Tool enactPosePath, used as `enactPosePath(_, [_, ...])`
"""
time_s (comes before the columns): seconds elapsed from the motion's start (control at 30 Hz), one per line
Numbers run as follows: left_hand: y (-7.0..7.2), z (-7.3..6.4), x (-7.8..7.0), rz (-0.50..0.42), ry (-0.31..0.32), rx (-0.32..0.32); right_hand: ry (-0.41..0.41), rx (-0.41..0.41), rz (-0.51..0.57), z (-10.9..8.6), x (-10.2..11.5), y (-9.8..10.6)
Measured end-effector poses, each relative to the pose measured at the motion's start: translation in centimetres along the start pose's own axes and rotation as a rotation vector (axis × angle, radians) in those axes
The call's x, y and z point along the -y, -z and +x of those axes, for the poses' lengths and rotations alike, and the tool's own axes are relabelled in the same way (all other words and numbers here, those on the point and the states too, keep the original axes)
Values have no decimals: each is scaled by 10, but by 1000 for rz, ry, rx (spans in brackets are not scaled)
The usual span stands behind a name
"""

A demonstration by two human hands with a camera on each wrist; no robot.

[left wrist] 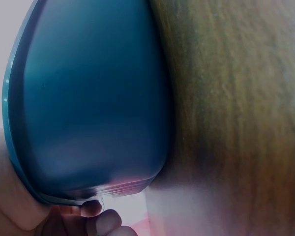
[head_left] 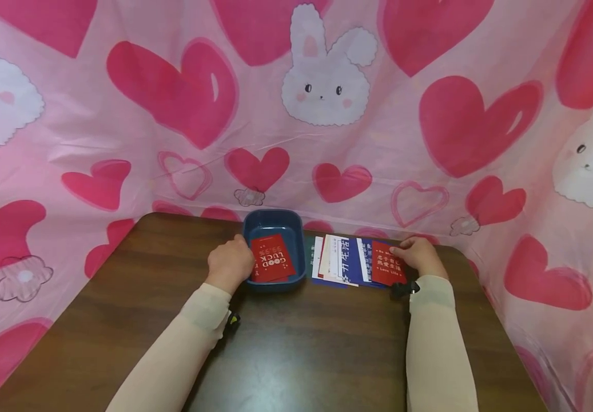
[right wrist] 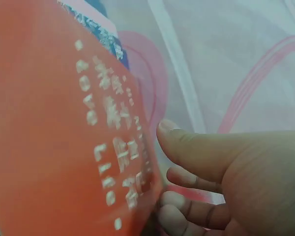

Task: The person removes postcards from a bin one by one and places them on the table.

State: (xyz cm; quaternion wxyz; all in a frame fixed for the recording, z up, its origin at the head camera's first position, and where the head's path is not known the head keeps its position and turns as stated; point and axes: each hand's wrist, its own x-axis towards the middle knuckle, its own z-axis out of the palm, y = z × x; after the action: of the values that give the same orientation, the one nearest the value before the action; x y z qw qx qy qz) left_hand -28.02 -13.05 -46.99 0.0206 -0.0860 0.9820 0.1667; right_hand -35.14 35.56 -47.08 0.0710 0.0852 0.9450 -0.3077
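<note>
My left hand (head_left: 230, 263) grips the left rim of a dark blue plastic bin (head_left: 299, 252). In the left wrist view, curled fingertips (left wrist: 108, 222) show beside the bin's outer wall (left wrist: 98, 108). Inside the bin lies a red card (head_left: 274, 258) lettered "GOOD LUCK", overlapping more red. To the right, my right hand (head_left: 420, 254) is at the edge of a red card (head_left: 386, 266) with white lettering. The right wrist view shows the thumb apart from this red card (right wrist: 54, 128), with fingertips (right wrist: 173, 219) close against its edge; whether they touch is unclear.
Left of that red card, several overlapping cards (head_left: 346, 260) in white, blue and green spread towards the bin. Everything stands near the back edge of a brown wooden table (head_left: 301, 349). A pink curtain (head_left: 260, 126) with hearts and rabbits hangs behind and along both sides.
</note>
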Motion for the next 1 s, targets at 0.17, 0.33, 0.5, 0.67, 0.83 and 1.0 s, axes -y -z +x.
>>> enactPosePath(0.17, [1, 0, 0, 3, 4, 2, 50, 5, -2, -4, 19, 5])
enactPosePath(0.33, [0, 0, 0, -12, 11, 1, 171, -6, 41, -13, 59, -2])
enactPosePath(0.5, [0, 0, 1, -13, 9, -4, 296, 40, 49, -20, 109, -17])
enactPosePath(0.67, [3, 0, -1, -4, 14, -6, 422, 139, 46, -26, 167, -28])
enactPosePath(0.83, [5, -1, 0, -15, 14, -22, 441, 282, 86, -31, 226, -52])
enactPosePath(1.0, [3, -5, 1, -32, 2, 7, 387, 380, 73, -32, 265, -87])
